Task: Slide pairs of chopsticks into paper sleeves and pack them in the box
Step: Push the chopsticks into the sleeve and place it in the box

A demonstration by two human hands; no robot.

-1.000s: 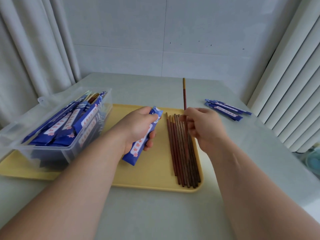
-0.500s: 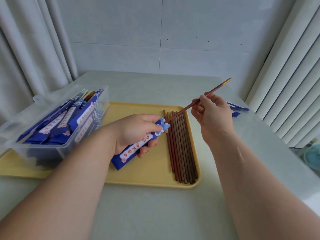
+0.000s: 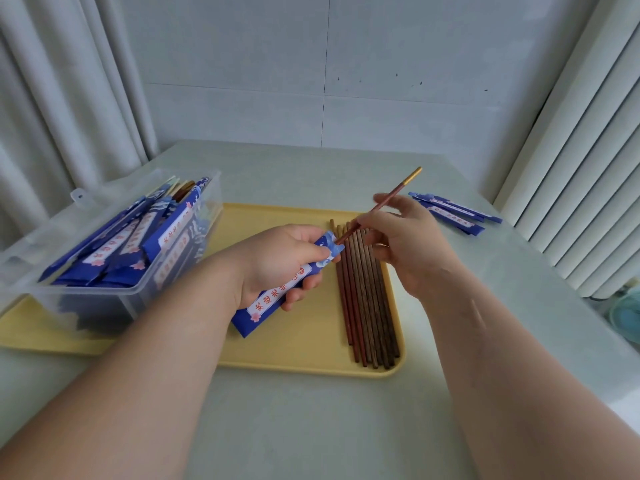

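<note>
Centrally, left hand (image 3: 273, 261) curled round a blue paper sleeve (image 3: 273, 301), right hand (image 3: 412, 247) pinching one chopstick (image 3: 384, 202) with its tip at the sleeve's mouth, loose chopsticks (image 3: 367, 299) on yellow tray (image 3: 304, 344) beneath, clear box (image 3: 104, 303) of filled sleeves (image 3: 114, 237) at 9 o'clock, spare sleeves (image 3: 453, 213) at 2 o'clock on tabletop (image 3: 311, 427)

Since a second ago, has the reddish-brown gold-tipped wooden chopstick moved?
Yes. The chopstick swung from parallel to the row of loose chopsticks to slanting across it, tip at the mouth of the blue paper sleeve.

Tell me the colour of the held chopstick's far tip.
Gold tip on a reddish-brown chopstick; head view.
</note>
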